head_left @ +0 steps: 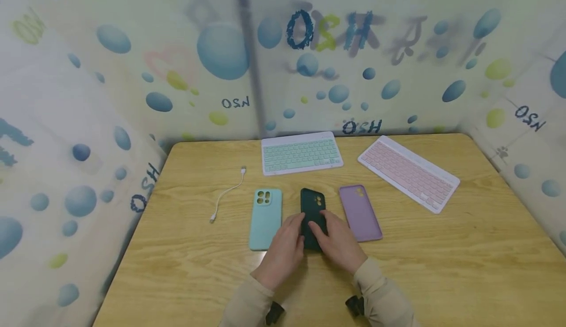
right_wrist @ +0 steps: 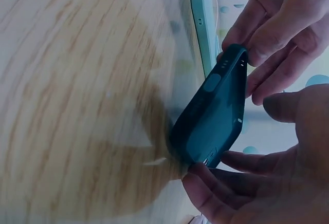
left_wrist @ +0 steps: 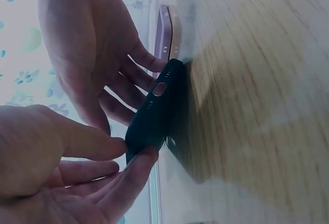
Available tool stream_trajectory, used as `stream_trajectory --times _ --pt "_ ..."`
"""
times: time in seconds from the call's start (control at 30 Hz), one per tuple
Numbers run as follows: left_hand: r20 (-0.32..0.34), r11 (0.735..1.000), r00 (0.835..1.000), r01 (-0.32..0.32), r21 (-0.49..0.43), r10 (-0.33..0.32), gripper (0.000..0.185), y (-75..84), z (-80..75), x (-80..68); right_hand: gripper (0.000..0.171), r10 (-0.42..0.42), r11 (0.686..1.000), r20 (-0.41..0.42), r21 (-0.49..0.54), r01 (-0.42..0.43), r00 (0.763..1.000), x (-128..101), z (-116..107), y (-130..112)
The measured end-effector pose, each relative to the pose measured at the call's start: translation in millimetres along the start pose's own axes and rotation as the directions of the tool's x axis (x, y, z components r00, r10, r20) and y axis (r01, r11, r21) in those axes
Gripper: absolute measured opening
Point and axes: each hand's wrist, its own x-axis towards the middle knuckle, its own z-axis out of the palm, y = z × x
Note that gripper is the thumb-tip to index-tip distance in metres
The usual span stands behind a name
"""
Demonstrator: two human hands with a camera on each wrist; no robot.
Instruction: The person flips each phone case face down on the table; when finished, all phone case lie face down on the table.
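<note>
A dark green phone case (head_left: pixel 312 204) lies in the middle of the wooden table (head_left: pixel 442 268), between a teal phone case (head_left: pixel 265 218) and a purple phone case (head_left: pixel 360 213). Both hands hold its near end. My left hand (head_left: pixel 295 228) pinches it from the left between thumb and fingers. My right hand (head_left: pixel 323 224) grips it from the right. In the left wrist view the dark green case (left_wrist: pixel 154 116) is tilted up off the wood, pinched by the left hand (left_wrist: pixel 134 153). The right wrist view shows the case (right_wrist: pixel 213 116) with one edge on the table and the right hand (right_wrist: pixel 226 162) curled round its end.
A mint keyboard (head_left: pixel 301 153) and a pink keyboard (head_left: pixel 409 172) lie at the back of the table. A white cable (head_left: pixel 227 194) lies left of the teal case. Patterned walls close in on the left, back and right.
</note>
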Motion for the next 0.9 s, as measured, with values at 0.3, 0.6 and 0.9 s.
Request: stream_trajectory --times 0.3,0.6,0.9 --pt "-0.001 0.995 0.999 0.032 -0.097 -0.032 0.049 1.6 -1.8 0.2 0.062 -0.029 0.998 -0.031 -0.049 0.027 0.999 -0.7 2.8 -1.0" --pt "-0.029 0.987 0.999 -0.039 -0.158 0.035 0.042 1.4 -1.9 -0.3 0.061 -0.046 0.997 -0.064 -0.07 0.042 0.997 -0.2 6.2 0.0" --pt "0.004 0.973 1.0 -0.003 -0.23 0.004 0.041 3.4 -5.0 1.0 0.072 0.045 0.999 -0.02 0.009 -0.045 0.999 2.4 5.3 0.4"
